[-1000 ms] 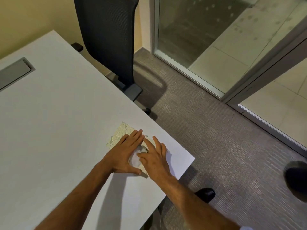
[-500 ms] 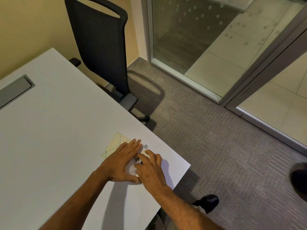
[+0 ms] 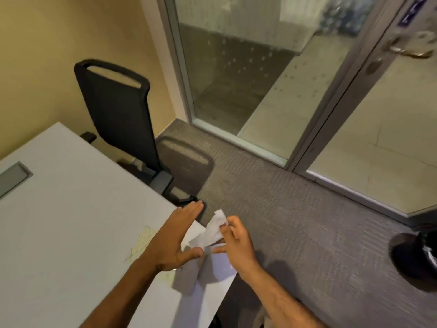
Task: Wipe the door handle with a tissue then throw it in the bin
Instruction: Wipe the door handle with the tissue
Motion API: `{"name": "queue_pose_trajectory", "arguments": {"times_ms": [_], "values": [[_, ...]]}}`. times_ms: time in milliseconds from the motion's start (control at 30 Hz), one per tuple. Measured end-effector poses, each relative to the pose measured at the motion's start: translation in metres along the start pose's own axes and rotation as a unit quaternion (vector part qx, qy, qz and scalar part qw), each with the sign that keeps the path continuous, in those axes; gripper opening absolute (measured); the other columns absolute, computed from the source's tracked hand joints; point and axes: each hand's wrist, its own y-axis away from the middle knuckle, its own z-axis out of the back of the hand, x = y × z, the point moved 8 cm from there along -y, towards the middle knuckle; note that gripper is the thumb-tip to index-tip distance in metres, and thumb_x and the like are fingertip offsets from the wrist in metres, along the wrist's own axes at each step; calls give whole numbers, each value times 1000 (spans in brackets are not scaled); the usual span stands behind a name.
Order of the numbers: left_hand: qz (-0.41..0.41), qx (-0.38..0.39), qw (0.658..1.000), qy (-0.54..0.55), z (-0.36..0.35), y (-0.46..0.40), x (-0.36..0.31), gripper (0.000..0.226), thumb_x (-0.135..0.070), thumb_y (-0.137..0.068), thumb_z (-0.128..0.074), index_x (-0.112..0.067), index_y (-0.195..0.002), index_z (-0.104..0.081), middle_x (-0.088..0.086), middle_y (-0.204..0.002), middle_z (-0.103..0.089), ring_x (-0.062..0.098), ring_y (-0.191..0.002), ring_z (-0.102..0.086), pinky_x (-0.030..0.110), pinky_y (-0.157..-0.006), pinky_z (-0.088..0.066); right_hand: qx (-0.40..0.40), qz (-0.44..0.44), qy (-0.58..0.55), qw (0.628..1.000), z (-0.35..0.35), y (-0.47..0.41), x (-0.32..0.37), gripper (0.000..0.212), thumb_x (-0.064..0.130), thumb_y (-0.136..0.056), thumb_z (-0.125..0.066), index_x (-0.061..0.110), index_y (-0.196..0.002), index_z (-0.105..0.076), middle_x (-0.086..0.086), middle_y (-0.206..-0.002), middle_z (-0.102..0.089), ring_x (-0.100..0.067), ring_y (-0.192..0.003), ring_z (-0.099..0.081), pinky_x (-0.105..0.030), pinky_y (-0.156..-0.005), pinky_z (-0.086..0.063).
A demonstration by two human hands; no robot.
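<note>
A white tissue (image 3: pixel 210 230) hangs from the fingertips of my right hand (image 3: pixel 236 245), just above the corner of the white table (image 3: pixel 59 209). My left hand (image 3: pixel 172 237) lies flat with fingers spread on a pale yellow patterned tissue pack (image 3: pixel 140 245), which it partly hides. The metal door handle (image 3: pixel 410 50) shows at the top right on the glass door's grey frame, far from both hands. A dark round bin (image 3: pixel 416 259) stands on the carpet at the right edge, partly cut off.
A black mesh office chair (image 3: pixel 120 114) stands behind the table's far corner against the yellow wall. Grey carpet (image 3: pixel 283 209) stretches between the table and the glass door. A grey cable hatch (image 3: pixel 13 178) is set into the table at the left.
My right hand has pulled a tissue out of the pack and lifted it clear. The view has tilted up, bringing the door handle into sight.
</note>
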Motion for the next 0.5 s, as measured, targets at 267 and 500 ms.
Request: {"name": "queue_pose_trajectory", "arguments": {"times_ms": [267,500], "values": [[-116,-24,992,-43,31,-168,-176,95,-81,-92,-40,-18,-163,-26,-6,-171,-24,10,-158,-18,41,-130,-13,-103,61,-140,983,176,19,169,21,4,-101,-50,6,-92,-68,-9,-81,-77,-20,-74,-74,-30,-61,-60],[-198,-23,979,-30,8,-301,-313,86,-78,-92,-45,-24,-159,-35,-8,-165,-34,10,-156,-26,45,-129,-19,-188,126,-247,942,346,37,265,18,11,-101,-51,10,-98,-68,-11,-90,-74,-22,-78,-70,-36,-70,-54]]}}
